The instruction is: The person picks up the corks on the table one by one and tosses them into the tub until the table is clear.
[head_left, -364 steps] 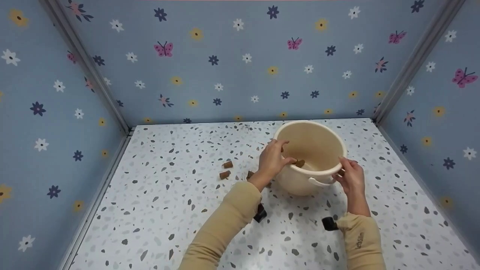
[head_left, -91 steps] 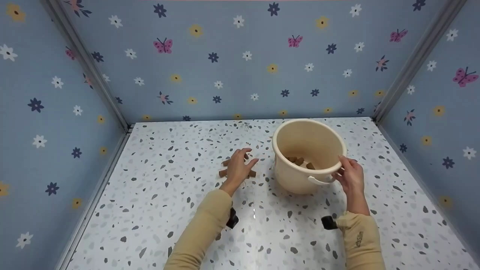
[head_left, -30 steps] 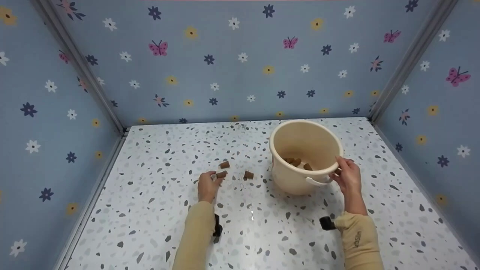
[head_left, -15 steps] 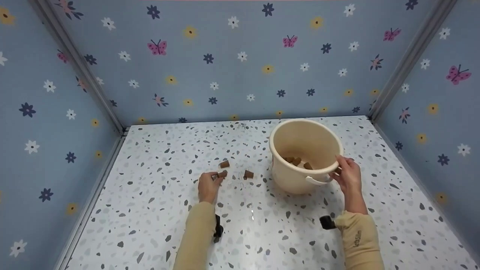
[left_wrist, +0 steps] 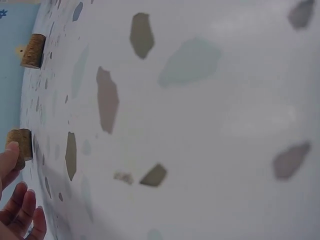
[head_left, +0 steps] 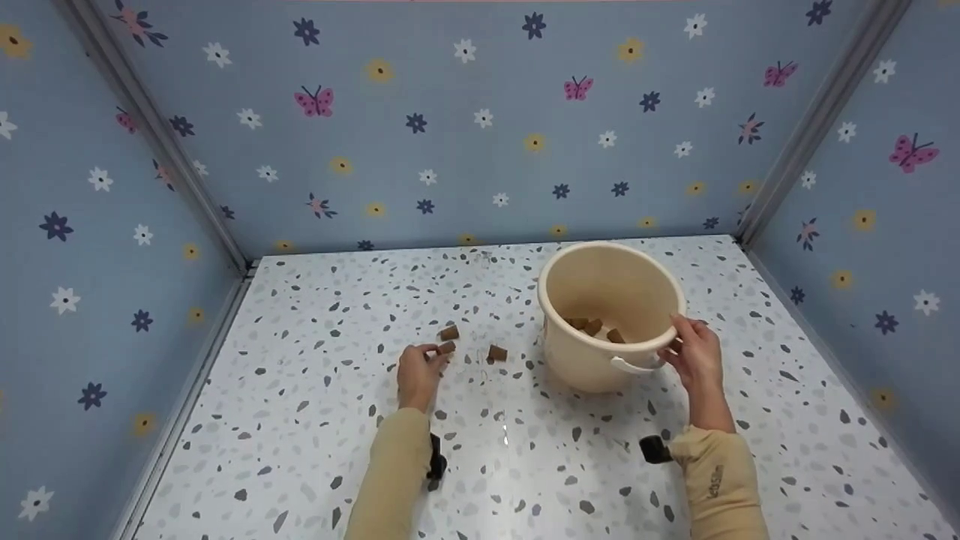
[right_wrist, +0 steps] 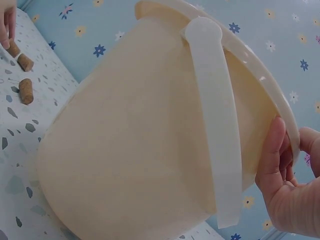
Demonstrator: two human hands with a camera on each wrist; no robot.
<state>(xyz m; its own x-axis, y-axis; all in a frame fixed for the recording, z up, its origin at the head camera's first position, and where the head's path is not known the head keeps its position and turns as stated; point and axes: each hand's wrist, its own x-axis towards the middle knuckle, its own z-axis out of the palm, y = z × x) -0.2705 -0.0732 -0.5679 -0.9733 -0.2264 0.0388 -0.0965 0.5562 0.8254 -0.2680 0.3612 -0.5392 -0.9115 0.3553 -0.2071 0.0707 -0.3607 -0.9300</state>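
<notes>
In the head view my left hand (head_left: 418, 373) pinches a brown cork (head_left: 446, 348) between thumb and fingers, low over the speckled table. Just beyond it lies another cork (head_left: 448, 333), and a third cork (head_left: 497, 352) lies to the right. The left wrist view catches the thumb and fingertips at the left edge, against a cork (left_wrist: 21, 140). My right hand (head_left: 697, 352) grips the rim of a cream bucket (head_left: 592, 367) on its right side, thumb over the edge. Several corks (head_left: 593, 327) lie on the bucket's bottom.
The white speckled table (head_left: 315, 450) is walled on three sides by blue floral panels (head_left: 480, 97). The bucket's pale handle (right_wrist: 215, 120) hangs down its outer side, near the right hand. Black cameras sit on both wrists, over tan sleeves.
Since the earliest frame, the left hand has left the bucket's rim and moved left to the loose corks; more corks show inside. It now pinches one. The right hand stays on the rim.
</notes>
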